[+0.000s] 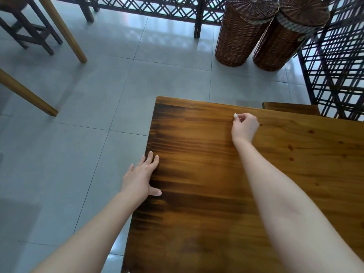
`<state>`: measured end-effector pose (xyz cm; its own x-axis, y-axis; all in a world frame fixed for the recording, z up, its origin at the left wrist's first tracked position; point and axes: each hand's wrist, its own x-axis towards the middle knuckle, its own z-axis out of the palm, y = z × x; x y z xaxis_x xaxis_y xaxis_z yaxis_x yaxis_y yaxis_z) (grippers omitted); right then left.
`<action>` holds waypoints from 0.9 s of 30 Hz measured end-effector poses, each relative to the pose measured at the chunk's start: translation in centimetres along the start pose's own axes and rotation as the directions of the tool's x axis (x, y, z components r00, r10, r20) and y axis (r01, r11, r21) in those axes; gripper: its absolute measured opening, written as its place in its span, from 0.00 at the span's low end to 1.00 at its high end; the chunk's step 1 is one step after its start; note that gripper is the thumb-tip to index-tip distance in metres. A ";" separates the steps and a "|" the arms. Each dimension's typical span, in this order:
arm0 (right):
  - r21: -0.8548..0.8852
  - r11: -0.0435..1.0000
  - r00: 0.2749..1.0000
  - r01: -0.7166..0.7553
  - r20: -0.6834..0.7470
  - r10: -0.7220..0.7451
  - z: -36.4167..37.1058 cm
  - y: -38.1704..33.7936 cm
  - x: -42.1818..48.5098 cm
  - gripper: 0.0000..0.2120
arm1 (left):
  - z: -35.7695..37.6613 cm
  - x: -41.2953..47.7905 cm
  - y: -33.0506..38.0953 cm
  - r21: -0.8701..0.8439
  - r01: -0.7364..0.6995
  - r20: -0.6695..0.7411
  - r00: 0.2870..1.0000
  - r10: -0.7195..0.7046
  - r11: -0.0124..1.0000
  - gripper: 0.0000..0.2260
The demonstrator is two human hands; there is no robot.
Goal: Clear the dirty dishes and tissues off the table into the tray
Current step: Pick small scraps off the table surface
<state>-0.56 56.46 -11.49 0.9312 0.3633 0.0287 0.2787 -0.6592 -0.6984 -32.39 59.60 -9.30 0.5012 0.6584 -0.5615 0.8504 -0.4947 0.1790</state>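
A dark-stained wooden table (206, 154) fills the lower right of the head view. My right hand (245, 127) is stretched out over its far part, fingers curled, pinching a tiny white scrap of tissue (235, 115) at the fingertips. My left hand (142, 174) lies with straight, spread fingers on the table's left edge, thumb resting on the top. No dishes and no tray show in this view.
Grey floor tiles (78, 115) lie to the left of the table. Two tall wicker baskets (242, 32) stand beyond it. A black lattice screen (334, 75) rises at the right, a wooden bench (291, 108) sits at the far edge, and light wooden table legs (65, 30) stand at the upper left.
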 end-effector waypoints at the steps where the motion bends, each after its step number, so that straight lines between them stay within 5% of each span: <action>1: 0.007 1.000 1.000 -0.011 -0.004 0.011 0.1 -0.2 -0.1 0.08 | 0.0 0.0 0.0 0.001 0.001 0.002 1.000 -0.001 1.000 0.50; 5: 0.043 0.999 0.999 -0.030 0.030 0.029 1.6 -2.0 -1.9 0.07 | -0.2 0.0 0.4 0.030 0.008 0.010 1.000 -0.008 1.000 0.50; 14: -0.011 0.936 0.899 0.351 0.285 -0.333 1.4 -1.2 -5.3 0.09 | -0.3 0.0 0.7 0.064 0.018 0.025 0.999 -0.019 0.998 0.50; 27: -0.034 0.991 0.987 0.126 0.104 -0.122 -7.0 4.5 -5.9 0.07 | -1.4 -0.7 4.7 0.211 -0.076 -0.022 0.996 0.083 0.974 0.48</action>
<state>-3.16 46.69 -9.79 0.8608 0.5075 0.0390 0.4016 -0.6301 -0.6646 -28.54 57.59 -6.91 0.5732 0.6275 -0.5269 0.7566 -0.6522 0.0464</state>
